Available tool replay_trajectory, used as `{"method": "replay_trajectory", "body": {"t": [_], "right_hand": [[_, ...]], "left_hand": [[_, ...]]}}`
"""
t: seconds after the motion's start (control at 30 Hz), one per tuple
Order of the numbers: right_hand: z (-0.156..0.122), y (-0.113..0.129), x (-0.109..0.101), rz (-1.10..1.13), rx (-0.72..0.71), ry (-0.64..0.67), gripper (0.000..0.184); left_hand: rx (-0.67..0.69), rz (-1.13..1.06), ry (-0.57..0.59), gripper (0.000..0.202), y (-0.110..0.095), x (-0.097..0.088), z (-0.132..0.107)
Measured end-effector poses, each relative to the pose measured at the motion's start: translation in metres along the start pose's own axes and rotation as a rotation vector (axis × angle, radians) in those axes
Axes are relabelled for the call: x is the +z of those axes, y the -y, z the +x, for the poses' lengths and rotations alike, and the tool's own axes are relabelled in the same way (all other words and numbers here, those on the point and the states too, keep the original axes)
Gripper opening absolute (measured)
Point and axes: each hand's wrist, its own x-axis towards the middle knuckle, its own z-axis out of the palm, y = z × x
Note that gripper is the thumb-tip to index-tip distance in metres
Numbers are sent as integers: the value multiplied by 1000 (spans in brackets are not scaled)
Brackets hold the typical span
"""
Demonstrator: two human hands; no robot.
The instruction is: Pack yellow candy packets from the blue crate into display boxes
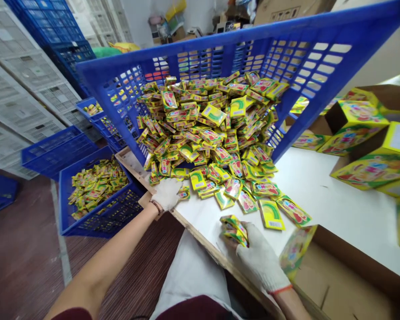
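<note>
A big blue plastic crate [306, 58] lies tipped on the white table [336, 204], spilling a heap of small yellow packets [213, 129] toward me. My left hand [166, 193], in a white glove, rests on packets at the table's near-left edge, fingers curled on them. My right hand [253, 253], also gloved, is closed on a small stack of yellow packets [234, 229] near the table's front edge. Loose packets [270, 213] lie flat just beyond it.
An open cardboard box [350, 284] stands at the lower right. Yellow printed cartons [360, 122] are stacked at the right. On the floor at the left, a blue crate [96, 195] holds more packets, with other blue crates [53, 149] and grey crates [23, 89] behind.
</note>
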Motion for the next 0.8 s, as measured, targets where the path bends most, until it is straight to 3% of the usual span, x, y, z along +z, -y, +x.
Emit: {"method": "replay_trajectory", "body": {"t": [0.1, 0.2, 0.27, 0.33, 0.43, 0.5, 0.63, 0.7, 0.8], "right_hand": [[-4, 0, 2, 540, 61, 91, 57], [-8, 6, 11, 991, 88, 180, 69], [-9, 10, 16, 1107, 108, 205, 71], [-9, 10, 17, 1069, 106, 144, 75], [-8, 0, 10, 730, 132, 0, 78], [-6, -8, 5, 547, 154, -15, 73], [-7, -15, 4, 701, 114, 68, 70], [-10, -14, 3, 707, 76, 118, 68], [-18, -9, -2, 470, -86, 146, 67]], "left_hand": [[-55, -141, -21, 14, -23, 15, -22], [-140, -669, -2, 19, -71, 40, -49], [-120, -949, 114, 22, -103, 57, -60], [-181, -966, 68, 24, -121, 67, -57], [-337, -896, -121, 14, -111, 65, -29], [-443, -898, -217, 26, -93, 58, -1], [-590, -996, -251, 43, -67, 47, 43], [-633, -1052, -258, 46, -62, 41, 46], [-641, -1150, -202, 43, -62, 32, 28]]}}
